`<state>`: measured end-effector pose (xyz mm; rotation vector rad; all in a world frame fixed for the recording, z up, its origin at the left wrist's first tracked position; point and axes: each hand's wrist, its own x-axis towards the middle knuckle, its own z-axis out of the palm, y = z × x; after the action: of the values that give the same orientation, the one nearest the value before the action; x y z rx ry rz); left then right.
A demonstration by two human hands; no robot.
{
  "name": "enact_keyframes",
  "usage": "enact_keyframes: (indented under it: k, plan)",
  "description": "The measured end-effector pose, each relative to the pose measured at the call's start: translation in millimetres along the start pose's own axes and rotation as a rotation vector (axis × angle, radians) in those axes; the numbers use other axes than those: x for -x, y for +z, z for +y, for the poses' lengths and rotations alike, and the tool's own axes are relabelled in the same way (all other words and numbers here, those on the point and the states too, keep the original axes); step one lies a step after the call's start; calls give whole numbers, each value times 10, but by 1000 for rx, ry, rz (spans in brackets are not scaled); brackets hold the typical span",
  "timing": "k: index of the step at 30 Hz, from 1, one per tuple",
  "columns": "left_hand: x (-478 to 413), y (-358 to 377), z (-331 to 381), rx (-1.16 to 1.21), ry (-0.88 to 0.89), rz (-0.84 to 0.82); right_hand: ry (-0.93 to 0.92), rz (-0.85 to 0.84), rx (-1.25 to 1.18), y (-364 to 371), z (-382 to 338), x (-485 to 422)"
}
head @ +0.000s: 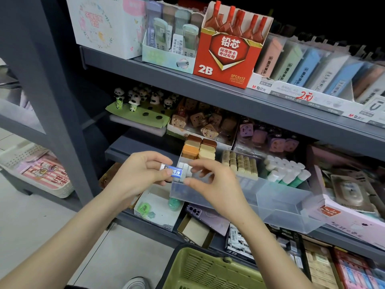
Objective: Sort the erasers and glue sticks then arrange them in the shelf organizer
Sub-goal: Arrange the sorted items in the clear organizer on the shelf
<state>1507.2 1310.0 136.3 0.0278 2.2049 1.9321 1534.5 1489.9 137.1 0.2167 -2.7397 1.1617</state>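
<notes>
While our left grip pinches a blue-sleeved eraser by the organizer, we can't tell if the right grip holds anything.

On my feed, a red 2B lead box stands on the upper grey shelf, just beside pastel refill cases. Panda figures crowd the level beneath (details blurred). A green basket sits lowest, near a purple phone case.
</notes>
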Motion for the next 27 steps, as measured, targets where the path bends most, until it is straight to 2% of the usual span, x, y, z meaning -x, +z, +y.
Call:
enact_keyframes:
  k: [4,6,10,12,14,16,20,22,27]
  plan:
    - [54,64,46,222,-69,-183,-88,48,-124,11,-84,108]
    - [75,98,43,214,-71,-231,-86,102,-166,-8,-81,143]
    - [116,181,19,-77,87,-200,-259,167,235,-11,-50,222]
    - [131,221,18,-129,146,-200,-298,178,298,-17,-34,235]
    - [130,236,18,-123,158,-224,-257,141,231,-29,-14,245]
    - [104,216,12,-98,145,-214,-112,107,77,-54,39,242]
    - [-3,134,-77,-258,141,20,106,149,-122,-96,158,175]
    - [-33,120,-125,-358,135,74,141,122,-121,-105,194,103]
    - [-80,162,-202,-474,105,-2,129,-20,45,-44,212,-65]
